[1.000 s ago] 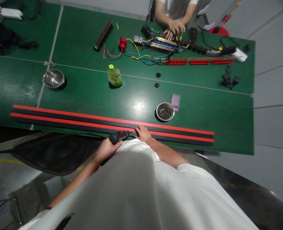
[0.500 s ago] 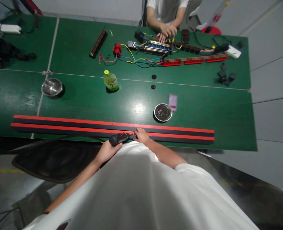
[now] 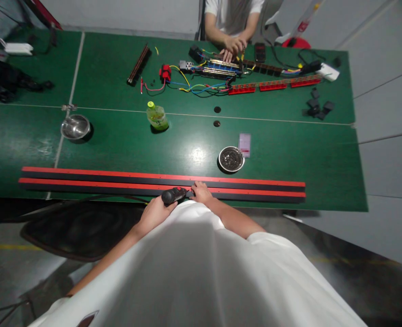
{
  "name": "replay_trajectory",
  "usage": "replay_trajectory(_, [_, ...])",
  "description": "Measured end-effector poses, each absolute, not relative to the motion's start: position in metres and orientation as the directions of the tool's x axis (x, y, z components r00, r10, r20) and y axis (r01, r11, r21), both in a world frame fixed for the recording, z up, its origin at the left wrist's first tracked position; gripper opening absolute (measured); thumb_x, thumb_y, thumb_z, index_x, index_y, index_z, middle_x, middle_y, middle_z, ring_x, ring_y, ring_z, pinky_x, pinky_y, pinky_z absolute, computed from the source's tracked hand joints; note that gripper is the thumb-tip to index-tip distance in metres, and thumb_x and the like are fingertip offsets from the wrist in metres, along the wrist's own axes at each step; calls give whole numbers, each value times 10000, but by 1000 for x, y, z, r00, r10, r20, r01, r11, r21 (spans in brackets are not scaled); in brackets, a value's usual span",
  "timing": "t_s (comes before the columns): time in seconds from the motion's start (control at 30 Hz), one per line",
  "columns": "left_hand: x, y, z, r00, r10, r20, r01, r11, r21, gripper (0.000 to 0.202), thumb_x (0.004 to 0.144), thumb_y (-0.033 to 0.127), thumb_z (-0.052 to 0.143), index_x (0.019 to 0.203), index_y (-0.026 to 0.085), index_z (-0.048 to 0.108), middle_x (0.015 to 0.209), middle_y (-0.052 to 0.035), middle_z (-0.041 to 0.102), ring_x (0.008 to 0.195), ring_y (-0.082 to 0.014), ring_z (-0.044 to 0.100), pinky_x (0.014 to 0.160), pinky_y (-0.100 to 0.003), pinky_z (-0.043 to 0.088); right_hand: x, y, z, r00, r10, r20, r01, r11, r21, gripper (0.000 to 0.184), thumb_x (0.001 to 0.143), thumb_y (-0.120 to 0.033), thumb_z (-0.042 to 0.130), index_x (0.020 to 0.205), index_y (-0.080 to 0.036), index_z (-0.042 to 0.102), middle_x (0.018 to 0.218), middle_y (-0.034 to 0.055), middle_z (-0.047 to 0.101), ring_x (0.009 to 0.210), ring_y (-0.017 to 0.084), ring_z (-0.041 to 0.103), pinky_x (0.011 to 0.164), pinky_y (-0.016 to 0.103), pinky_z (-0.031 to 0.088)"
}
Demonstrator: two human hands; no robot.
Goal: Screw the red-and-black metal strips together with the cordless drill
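Two long red-and-black bars lie side by side along the table's near edge, a far bar (image 3: 85,175) and a near bar (image 3: 85,186). My left hand (image 3: 154,211) is closed around a black electric screwdriver (image 3: 173,195), which lies almost level, its tip pointing right. That tip ends close to my right hand (image 3: 201,192), over the near bar. My right hand's fingers reach over the near bar and grip it; whether a small part is pinched there too is hidden.
Beyond the bars stand a bowl of small dark parts (image 3: 231,160), a steel bowl (image 3: 75,127) and a green-capped bottle (image 3: 157,117). A co-worker's hands (image 3: 234,45) rest by a wired assembly (image 3: 221,68) across the table. Black blocks (image 3: 318,108) lie at the right.
My left hand and the screwdriver have shifted slightly right, closer to my right hand. My right hand stays on the near bar. The view has tilted a little.
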State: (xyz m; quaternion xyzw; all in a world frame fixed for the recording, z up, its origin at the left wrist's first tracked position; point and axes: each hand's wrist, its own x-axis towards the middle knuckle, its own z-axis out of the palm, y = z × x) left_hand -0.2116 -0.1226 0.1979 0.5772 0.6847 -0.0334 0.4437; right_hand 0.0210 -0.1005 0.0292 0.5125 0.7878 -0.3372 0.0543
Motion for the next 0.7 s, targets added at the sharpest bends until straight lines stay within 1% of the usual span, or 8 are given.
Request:
replay_trajectory(0.13, [-200, -113, 203, 105, 758, -644, 890, 217, 400, 434, 929, 511, 666, 1243, 236, 785, 1180, -184, 812, 1141, -370, 757, 880, -363, 557, 19, -102, 25, -449, 779, -438, 852, 226, -472, 331, 870, -413, 856, 1074, -182, 736, 1256, 144, 598, 1215, 321, 530, 988, 428, 450])
replay_trajectory(0.23, [-190, -104, 207, 142, 729, -670, 930, 133, 343, 437, 911, 502, 668, 1251, 249, 773, 1158, -187, 815, 1098, -387, 768, 850, -374, 554, 18, -103, 25, -438, 789, -431, 856, 220, -467, 324, 878, -424, 844, 1071, -186, 736, 1259, 146, 599, 1222, 326, 527, 994, 433, 448])
replay_trajectory(0.37, [-182, -100, 211, 189, 694, -694, 929, 102, 355, 577, 890, 483, 685, 1440, 310, 661, 1196, -165, 810, 1110, -402, 765, 849, -394, 552, 18, -104, 26, -433, 797, -422, 856, 217, -470, 282, 903, -410, 811, 1062, -190, 733, 1256, 144, 601, 1211, 320, 530, 983, 428, 448])
replay_trajectory(0.43, [-182, -102, 210, 183, 689, -702, 926, 118, 358, 607, 890, 461, 688, 1480, 330, 626, 1211, -153, 808, 1118, -395, 763, 864, -395, 551, 18, -104, 26, -435, 796, -421, 854, 215, -475, 275, 908, -413, 805, 1056, -192, 733, 1253, 144, 601, 1208, 318, 529, 977, 427, 447])
replay_trajectory(0.5, [-183, -104, 208, 159, 692, -704, 923, 149, 355, 585, 887, 445, 696, 1456, 318, 647, 1222, -152, 804, 1123, -382, 762, 870, -385, 551, 18, -105, 27, -434, 797, -420, 854, 215, -474, 283, 908, -420, 806, 1058, -191, 733, 1254, 145, 600, 1212, 321, 528, 979, 430, 445])
replay_trajectory(0.57, [-186, -105, 204, 143, 706, -694, 913, 177, 368, 534, 878, 430, 714, 1392, 287, 696, 1245, -157, 796, 1144, -372, 754, 879, -373, 551, 18, -105, 27, -432, 799, -419, 856, 215, -471, 295, 903, -423, 815, 1066, -192, 733, 1255, 143, 601, 1213, 321, 529, 984, 432, 444])
replay_trajectory(0.7, [-191, -103, 198, 148, 738, -659, 868, 223, 444, 442, 855, 389, 759, 1271, 238, 769, 1270, -160, 787, 1194, -353, 733, 936, -361, 549, 18, -105, 27, -426, 802, -419, 859, 213, -466, 301, 894, -424, 829, 1066, -196, 733, 1251, 136, 603, 1217, 318, 531, 984, 430, 445])
